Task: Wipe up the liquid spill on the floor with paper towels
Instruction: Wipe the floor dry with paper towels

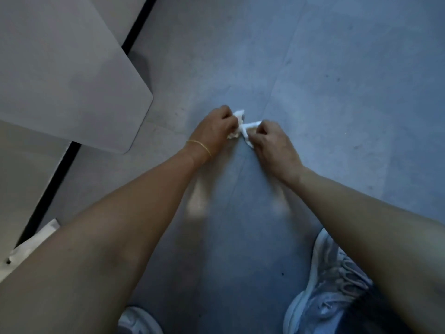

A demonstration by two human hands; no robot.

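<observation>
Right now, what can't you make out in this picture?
Head view: paper towel, mostly hidden inside the left hand and right hand.
Head view: spill, not distinguishable on the dim floor.
Head view: left shoe, cut off by the bottom edge and left forearm.

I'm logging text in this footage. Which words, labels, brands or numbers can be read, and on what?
None can be read. The paper towel, gripped by the left hand and right hand, shows no print; the sneaker shows no legible brand; the white sheet at lower left is too blurred.
</observation>
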